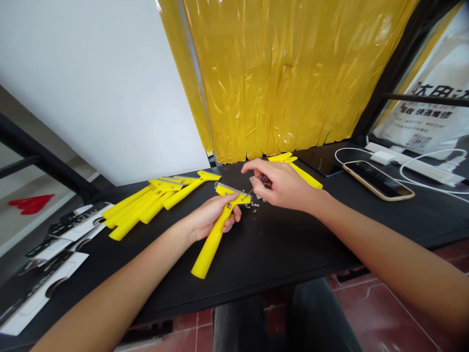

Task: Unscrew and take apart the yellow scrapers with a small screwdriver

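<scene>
Here, I see the left hand (214,215) gripping a yellow scraper (211,244) near its head, over the black table (293,247). Right hand (287,187) pinches what seems a thin screwdriver (264,180), tip at the scraper's head.

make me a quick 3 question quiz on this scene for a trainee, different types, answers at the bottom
1. Which hand grips a scraper?
A) left
B) right
C) neither

2. True or false: the right hand is touching the phone.

3. Where do the small metal parts lie?

Key:
1. A: the left hand.
2. False: it holds a thin tool pointed at the scraper's head.
3. On the table, near the scraper's head.
</scene>
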Demonstrator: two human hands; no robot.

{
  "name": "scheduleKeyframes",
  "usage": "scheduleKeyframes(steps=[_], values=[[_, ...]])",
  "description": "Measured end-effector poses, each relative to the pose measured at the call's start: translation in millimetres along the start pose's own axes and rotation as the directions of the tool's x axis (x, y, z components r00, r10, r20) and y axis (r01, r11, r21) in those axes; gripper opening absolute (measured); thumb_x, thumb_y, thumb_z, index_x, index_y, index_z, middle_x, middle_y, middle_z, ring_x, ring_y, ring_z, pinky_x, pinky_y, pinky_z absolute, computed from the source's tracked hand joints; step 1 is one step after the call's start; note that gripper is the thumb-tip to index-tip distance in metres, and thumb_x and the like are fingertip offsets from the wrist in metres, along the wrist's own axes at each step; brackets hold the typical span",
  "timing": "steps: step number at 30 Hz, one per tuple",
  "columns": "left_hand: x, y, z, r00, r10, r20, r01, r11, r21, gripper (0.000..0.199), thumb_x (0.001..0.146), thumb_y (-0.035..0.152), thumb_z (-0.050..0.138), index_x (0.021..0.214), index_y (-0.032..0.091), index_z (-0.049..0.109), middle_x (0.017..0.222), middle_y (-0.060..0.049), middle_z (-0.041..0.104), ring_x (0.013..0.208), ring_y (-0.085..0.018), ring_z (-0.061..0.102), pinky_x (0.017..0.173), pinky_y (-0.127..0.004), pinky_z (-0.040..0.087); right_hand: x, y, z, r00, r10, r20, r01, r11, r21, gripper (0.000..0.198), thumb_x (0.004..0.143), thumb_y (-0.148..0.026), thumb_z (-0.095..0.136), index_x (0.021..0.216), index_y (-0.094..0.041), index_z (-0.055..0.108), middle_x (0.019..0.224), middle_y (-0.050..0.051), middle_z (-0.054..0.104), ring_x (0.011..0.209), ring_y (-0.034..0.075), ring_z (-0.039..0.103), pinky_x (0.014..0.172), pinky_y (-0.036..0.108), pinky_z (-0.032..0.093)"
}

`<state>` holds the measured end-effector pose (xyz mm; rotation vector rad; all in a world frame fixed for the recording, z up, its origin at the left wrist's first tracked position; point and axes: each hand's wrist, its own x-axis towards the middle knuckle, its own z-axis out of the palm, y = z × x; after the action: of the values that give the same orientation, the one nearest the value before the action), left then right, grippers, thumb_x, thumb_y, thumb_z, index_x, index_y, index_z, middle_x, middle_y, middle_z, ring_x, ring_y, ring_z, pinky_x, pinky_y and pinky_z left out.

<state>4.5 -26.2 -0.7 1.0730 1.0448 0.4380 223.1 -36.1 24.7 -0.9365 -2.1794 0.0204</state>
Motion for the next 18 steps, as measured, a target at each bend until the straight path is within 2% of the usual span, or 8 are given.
scheduleKeyframes(steps=[3,5,9,15,18], values=[[0.0,0.7,1.0,1.0,0.015,-0.011,-0.015,0.999,-0.049,0.043,0.095,0.046,0.055,0.066,0.014,0.061,0.051,-0.002,0.055,0.036,-0.008,0.042,0.035,-0.02,0.03,0.5,-1.2,-0.7,0.999,-0.018,0.035,0.018,1.0,0.01,0.034,0.084,-0.017,0.054,0.118,-0.021,0.059,0.089,0.001,0.066,0.07,0.014,0.056,0.067,0.025,0.039],[0.1,1.0,1.0,1.0,0.021,-0.016,-0.022,0.998,-0.06,0.041,0.095,0.044,0.056,0.068,0.013,0.061,0.055,-0.004,0.059,0.036,-0.008,0.043,0.035,-0.02,0.031,1.0,-1.5,-1.2,0.999,-0.009,0.053,0.009,1.0,-0.001,0.028,0.089,-0.022,0.054,0.116,-0.021,0.059,0.089,0.001,0.068,0.073,0.015,0.058,0.068,0.026,0.039],[1.6,-0.3,-1.2,1.0,0.006,-0.016,-0.007,0.999,-0.051,0.045,0.095,0.046,0.055,0.066,0.013,0.061,0.048,-0.002,0.053,0.036,-0.008,0.043,0.035,-0.02,0.03,1.3,0.1,-1.5,0.995,0.053,0.082,-0.05,0.998,-0.039,0.024,0.1,-0.036,0.047,0.113,-0.022,0.062,0.081,0.0,0.069,0.071,0.015,0.061,0.067,0.027,0.038],[8.1,-5.5,-6.6,0.997,0.065,-0.037,-0.069,0.993,-0.096,0.046,0.094,0.042,0.055,0.062,0.011,0.061,0.047,-0.002,0.048,0.035,-0.007,0.039,0.035,-0.019,0.027,0.1,1.8,1.4,1.0,0.003,0.027,-0.003,1.0,-0.019,0.033,0.095,-0.024,0.052,0.128,-0.022,0.056,0.096,0.002,0.07,0.075,0.014,0.061,0.069,0.025,0.039],[7.7,-3.3,-7.0,0.993,0.096,-0.063,-0.102,0.989,-0.108,0.046,0.095,0.04,0.052,0.06,0.011,0.059,0.045,-0.001,0.046,0.034,-0.007,0.037,0.035,-0.019,0.025,0.7,2.3,3.0,0.999,0.027,0.043,-0.026,0.999,-0.02,0.027,0.098,-0.03,0.051,0.122,-0.022,0.058,0.092,0.002,0.07,0.077,0.016,0.062,0.07,0.026,0.039]])
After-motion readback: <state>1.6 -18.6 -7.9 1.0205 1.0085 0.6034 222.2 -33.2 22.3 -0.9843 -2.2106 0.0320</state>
